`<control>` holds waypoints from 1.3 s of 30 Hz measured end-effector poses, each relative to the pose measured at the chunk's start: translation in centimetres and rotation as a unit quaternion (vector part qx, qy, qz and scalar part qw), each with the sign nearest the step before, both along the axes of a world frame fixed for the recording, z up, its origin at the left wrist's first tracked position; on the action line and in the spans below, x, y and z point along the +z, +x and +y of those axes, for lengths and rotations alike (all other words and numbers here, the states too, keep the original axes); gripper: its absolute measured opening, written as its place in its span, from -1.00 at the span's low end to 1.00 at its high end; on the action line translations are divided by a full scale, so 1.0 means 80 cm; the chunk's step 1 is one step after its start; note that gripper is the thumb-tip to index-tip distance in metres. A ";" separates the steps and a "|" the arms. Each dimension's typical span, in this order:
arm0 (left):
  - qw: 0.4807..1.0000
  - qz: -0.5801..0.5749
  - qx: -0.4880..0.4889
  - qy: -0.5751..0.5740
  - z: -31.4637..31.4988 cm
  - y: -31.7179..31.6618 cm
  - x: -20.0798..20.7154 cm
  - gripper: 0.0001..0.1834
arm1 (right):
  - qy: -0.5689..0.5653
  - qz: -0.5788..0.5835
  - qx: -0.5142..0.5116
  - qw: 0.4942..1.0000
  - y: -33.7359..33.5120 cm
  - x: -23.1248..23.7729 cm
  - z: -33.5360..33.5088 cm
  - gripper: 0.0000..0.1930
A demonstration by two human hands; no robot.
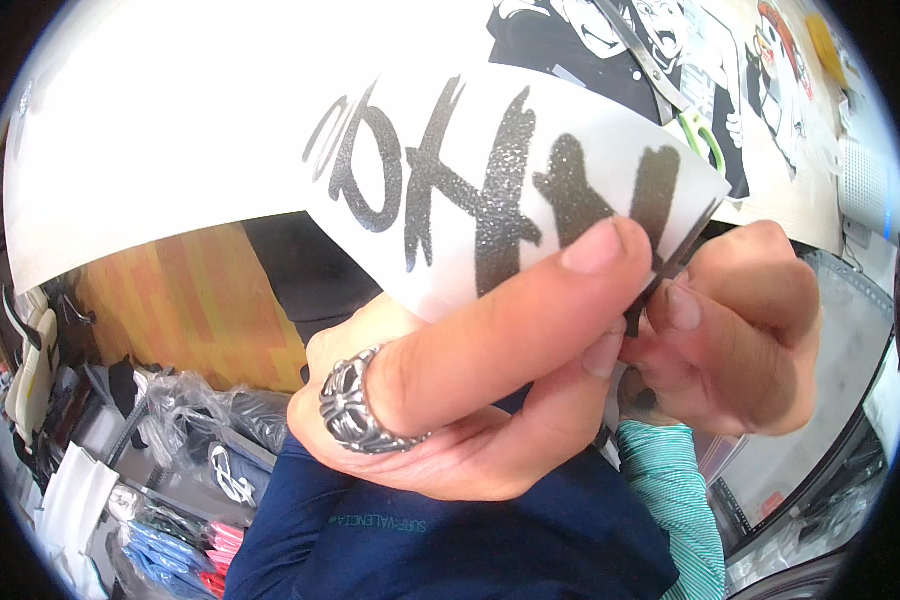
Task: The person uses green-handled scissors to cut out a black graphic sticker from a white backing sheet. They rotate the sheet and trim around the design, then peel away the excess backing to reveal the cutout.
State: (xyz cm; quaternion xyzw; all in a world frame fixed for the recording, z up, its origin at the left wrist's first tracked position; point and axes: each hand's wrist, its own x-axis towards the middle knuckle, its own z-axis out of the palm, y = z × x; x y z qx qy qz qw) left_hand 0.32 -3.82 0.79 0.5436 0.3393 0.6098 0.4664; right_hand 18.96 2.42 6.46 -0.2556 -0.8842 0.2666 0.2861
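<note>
White tabletop (150, 150), brown floor (170, 310), held sheet (520, 190)

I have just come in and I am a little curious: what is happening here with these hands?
The person's left hand, wearing a chunky silver-coloured metal ring, and right hand are holding a thin white sheet with thick black lettering. Both grip it near its right edge, the left index finger lying over the lettering. Beyond it, metal scissors with light green handles rest on black-and-white cartoon artwork, not in use.
</note>
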 end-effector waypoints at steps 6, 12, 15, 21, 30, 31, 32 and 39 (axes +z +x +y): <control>1.000 0.002 -0.022 -0.010 0.001 0.001 0.007 -0.34 | -0.074 0.108 0.026 0.991 0.006 -0.019 0.002 -0.70; 0.999 -0.020 -0.016 -0.034 -0.003 -0.002 0.005 -0.37 | -0.033 0.111 -0.050 0.992 -0.003 -0.021 -0.011 -0.74; 0.999 -0.016 -0.006 -0.047 -0.001 -0.001 0.009 -0.40 | -0.015 0.095 -0.091 0.991 -0.006 -0.017 -0.017 -0.75; 0.996 -0.054 0.031 -0.064 -0.002 0.007 0.003 -0.42 | 0.046 0.073 -0.147 0.985 -0.016 -0.018 -0.022 -0.78; 0.980 -0.105 0.112 -0.130 0.003 0.025 0.007 -0.46 | 0.102 0.083 -0.226 0.965 -0.038 -0.033 -0.025 -0.84; 0.980 -0.103 0.113 -0.126 0.003 0.026 0.006 -0.46 | 0.108 0.080 -0.227 0.965 -0.039 -0.033 -0.025 -0.85; 0.981 -0.101 0.113 -0.123 0.004 0.025 0.005 -0.46 | 0.115 0.076 -0.229 0.964 -0.039 -0.034 -0.025 -0.86; 0.990 -0.075 0.100 -0.068 0.013 0.024 -0.010 -0.47 | 0.101 0.045 -0.223 0.969 -0.034 -0.035 -0.021 -0.91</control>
